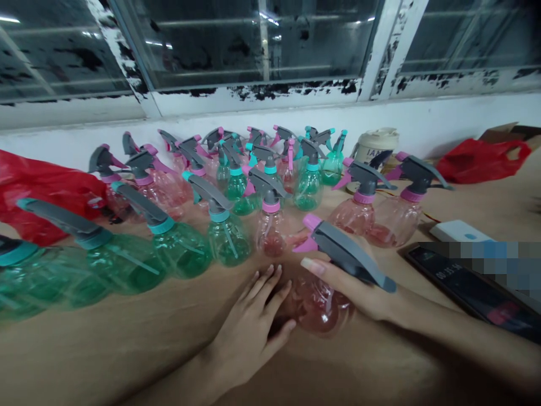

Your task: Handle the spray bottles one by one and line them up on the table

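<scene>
My right hand [363, 296] is wrapped round the neck of a clear pink spray bottle [316, 313] with a grey and pink trigger head. The bottle stands upright on the table, its nozzle pointing away to the left. Beside it on the left, my left hand [249, 327] lies flat on the wooden table [169, 338], palm down, fingers stretched out and holding nothing. Just beyond my hands is another pink spray bottle [271, 234]. To its left, green spray bottles [230, 239] form a row reaching the left edge.
Several more pink and green spray bottles crowd the back near the wall. Two pink bottles [395, 223] stand at the right. A phone [460, 282] showing a timer, a white box [460, 231], a white bucket [374, 141] and red plastic bags [477, 163] surround them.
</scene>
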Motion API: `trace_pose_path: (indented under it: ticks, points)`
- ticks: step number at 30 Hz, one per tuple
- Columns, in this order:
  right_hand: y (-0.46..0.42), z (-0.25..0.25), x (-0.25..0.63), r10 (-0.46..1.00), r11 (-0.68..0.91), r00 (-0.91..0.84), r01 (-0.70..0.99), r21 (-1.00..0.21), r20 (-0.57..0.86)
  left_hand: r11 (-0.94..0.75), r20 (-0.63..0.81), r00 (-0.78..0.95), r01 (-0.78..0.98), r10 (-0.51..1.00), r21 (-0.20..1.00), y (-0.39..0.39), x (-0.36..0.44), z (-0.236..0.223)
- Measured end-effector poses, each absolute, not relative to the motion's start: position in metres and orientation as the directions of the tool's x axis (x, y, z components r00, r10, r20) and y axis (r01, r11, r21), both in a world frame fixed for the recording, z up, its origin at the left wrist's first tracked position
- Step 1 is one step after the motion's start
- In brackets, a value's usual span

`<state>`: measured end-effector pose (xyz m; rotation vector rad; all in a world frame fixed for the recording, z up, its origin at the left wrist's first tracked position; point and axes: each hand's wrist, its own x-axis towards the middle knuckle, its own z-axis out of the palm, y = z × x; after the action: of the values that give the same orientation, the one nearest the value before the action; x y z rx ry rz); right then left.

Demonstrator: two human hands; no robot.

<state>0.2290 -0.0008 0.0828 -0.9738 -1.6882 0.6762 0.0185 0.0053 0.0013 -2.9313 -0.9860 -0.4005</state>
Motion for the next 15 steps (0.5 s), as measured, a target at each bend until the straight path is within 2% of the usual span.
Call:
trace_pose_path:
  ticks: [15]
  points:
    - [0.0014,0.0815,0.2304,0.861,0.508,-0.173,0.251,-0.824,0.478,-0.8,0.218,0.774,0.596,0.595,0.07,0.0057,0.0193,0.003]
